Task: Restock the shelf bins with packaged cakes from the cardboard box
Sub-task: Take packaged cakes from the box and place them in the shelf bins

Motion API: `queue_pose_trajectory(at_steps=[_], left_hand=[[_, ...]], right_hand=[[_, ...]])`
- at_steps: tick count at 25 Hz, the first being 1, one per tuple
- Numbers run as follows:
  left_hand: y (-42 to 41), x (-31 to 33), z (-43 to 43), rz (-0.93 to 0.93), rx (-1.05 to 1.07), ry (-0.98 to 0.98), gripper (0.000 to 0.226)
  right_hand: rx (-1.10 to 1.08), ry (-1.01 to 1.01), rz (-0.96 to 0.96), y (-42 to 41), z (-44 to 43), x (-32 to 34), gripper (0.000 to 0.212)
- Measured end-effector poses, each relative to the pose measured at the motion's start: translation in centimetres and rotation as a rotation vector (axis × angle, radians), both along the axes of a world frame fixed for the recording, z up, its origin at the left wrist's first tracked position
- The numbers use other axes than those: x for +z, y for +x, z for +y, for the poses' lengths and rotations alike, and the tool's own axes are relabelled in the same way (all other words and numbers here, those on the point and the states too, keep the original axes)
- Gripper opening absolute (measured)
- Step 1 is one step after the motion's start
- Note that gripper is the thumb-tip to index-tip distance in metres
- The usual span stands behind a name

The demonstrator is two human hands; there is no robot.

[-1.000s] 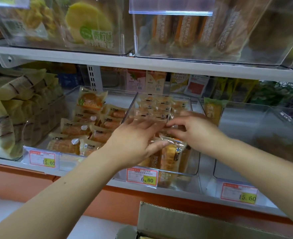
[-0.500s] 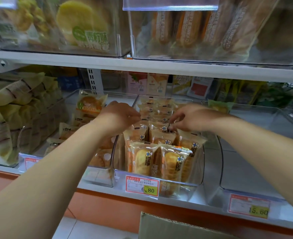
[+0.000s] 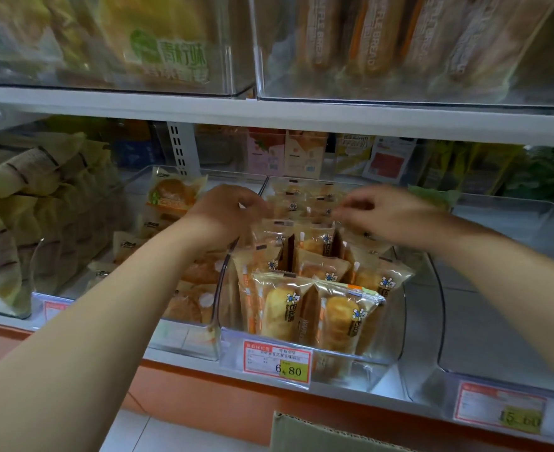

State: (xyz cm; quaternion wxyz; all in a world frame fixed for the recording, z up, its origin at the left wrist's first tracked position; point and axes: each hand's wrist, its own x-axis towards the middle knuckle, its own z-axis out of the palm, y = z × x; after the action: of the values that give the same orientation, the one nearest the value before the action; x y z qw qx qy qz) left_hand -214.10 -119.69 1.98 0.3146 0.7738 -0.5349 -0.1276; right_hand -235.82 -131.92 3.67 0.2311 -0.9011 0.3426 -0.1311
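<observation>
Packaged cakes point(image 3: 305, 308), golden oblong loaves in glossy clear film, stand upright in rows in the middle clear plastic bin point(image 3: 397, 340). Left hand point(image 3: 226, 213) & right hand point(image 3: 389, 216) curl fingers over rear packets' crimped tops; actual grip can't be told.

Packaged cakes point(image 3: 305, 308) stand in the middle bin point(image 3: 360, 370); from it, the left bin point(image 3: 184, 337) sits at nine o'clock, the cardboard box point(image 3: 318, 435) lies at six.

Lighting was even and soft; upper bins point(image 3: 367, 94) at 12 o'clock showed glare and blur; edges bowed.
</observation>
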Motion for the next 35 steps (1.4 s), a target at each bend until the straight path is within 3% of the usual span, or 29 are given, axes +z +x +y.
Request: queue_pose_trajectory(at_steps=[5,7,10,15,18,21,23,26,28,32,35], left_hand=[[0.5,1.0,-2.0,-0.334,-0.126,0.098,0.024],[0.4,1.2,-2.9,-0.374,-0.173,0.143,0.025],[0.7,0.6,-3.5,-0.329,-0.182,0.095,0.021],[1.8,-0.8,-3.5,-0.156,-0.131,-0.095,0.008],[1.9,-0.7,-3.8,-0.16,-0.167,-0.111,0.017],[2.0,-0.3,-5.1,-0.143,-0.072,-0.123,0.028],[2.2,-0.3,-6.4,-0.243,-0.084,-0.023,0.032],[2.4,-0.5,-7.5,-0.293,-0.148,0.078,0.025],[2.5,-0.6,-7.7,-0.241,-0.141,0.042,0.021],[2.3,-1.2,-7.2,-0.167,-0.052,-0.15,0.018],[1.7,-0.9,-6.4,-0.158,-0.022,-0.151,0.028]], right_hand=[[-0.018,-0.129,0.268,1.2,-2.0,0.3,0.028],[-0.033,-0.113,0.233,1.6,-2.6,-0.3,0.026],[-0.048,-0.06,0.109,1.9,-3.1,-1.4,0.009],[-0.051,-0.066,-0.133,1.4,-3.4,-2.1,0.006],[-0.016,-0.036,-0.047,1.3,-3.8,-1.8,0.011],[-0.071,-0.185,-0.019,2.0,-5.4,-1.6,0.022],[-0.059,-0.24,0.089,2.6,-6.2,-1.3,0.027],[-0.007,-0.17,0.143,3.3,-6.6,-1.8,0.027],[-0.015,-0.178,0.094,3.7,-6.5,-2.6,0.026],[-0.077,-0.197,-0.181,3.5,-6.0,-2.9,0.022],[-0.043,-0.22,-0.024,3.3,-5.6,-2.6,0.028]])
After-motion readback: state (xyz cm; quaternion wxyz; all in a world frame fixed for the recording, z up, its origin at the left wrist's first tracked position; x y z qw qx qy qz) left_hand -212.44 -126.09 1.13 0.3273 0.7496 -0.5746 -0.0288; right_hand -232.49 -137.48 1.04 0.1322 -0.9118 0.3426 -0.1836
